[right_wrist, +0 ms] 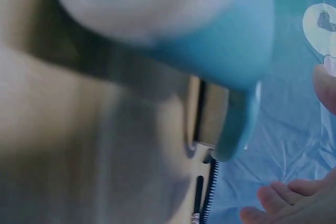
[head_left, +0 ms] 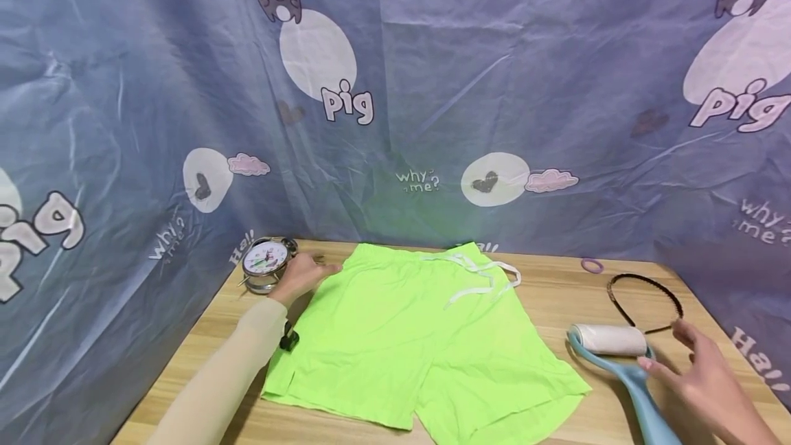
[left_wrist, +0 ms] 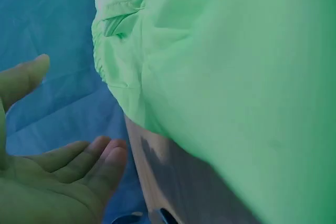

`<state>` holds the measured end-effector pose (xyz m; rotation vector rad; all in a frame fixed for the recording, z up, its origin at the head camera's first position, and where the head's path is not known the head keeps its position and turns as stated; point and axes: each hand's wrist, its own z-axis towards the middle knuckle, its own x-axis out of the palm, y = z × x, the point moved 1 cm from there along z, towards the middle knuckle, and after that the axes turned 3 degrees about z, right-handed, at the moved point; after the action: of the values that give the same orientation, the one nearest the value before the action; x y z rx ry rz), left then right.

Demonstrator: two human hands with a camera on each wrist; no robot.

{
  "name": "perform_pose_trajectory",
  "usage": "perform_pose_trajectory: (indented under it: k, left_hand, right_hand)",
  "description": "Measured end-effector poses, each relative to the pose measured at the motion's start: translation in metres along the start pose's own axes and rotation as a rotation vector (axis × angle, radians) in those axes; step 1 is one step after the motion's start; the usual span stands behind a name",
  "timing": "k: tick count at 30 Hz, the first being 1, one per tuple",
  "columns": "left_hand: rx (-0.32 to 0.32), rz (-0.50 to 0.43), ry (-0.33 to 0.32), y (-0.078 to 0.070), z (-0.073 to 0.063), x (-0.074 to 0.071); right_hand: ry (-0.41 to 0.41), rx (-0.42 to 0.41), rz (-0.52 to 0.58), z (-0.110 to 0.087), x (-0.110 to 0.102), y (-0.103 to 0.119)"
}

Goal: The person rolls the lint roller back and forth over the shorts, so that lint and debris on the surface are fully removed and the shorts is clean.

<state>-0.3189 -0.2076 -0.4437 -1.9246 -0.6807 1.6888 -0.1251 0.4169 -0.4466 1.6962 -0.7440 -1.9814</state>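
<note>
Here, I see lime shorts (head_left: 420, 342) spread flat mid-counter (head_left: 185, 362); left hand (head_left: 301, 277), fingers relaxed apart, rests at their waistband corner beside the alarm clock (head_left: 266, 263). Right hand (head_left: 711, 376), fingers spread, hovers by the lint roller (head_left: 618, 356) near the right edge.

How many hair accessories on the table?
2. A black headband lies at the right, beyond the lint roller; a small purple hair tie lies near the back edge, right of the green shorts.
</note>
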Motion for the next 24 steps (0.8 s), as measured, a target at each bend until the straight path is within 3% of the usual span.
perform_pose_trajectory:
  k: [7,15,21,24]
  left_hand:
    - [-0.004,0.054,0.013,-0.003,0.019,0.008]
    - [-0.027,-0.057,0.063,0.009,0.029,0.006]
    - [-0.015,-0.058,0.057,0.014,0.029,0.010]
    - [-0.024,-0.044,0.046,0.015,0.030,0.012]
  right_hand:
    - [0.238,0.188,-0.018,-0.014,0.008,-0.002]
    - [0.317,0.249,-0.031,-0.020,0.016,-0.007]
    - [0.364,0.275,-0.035,-0.022,0.022,-0.011]
    - [0.336,0.322,-0.058,-0.026,0.028,-0.011]
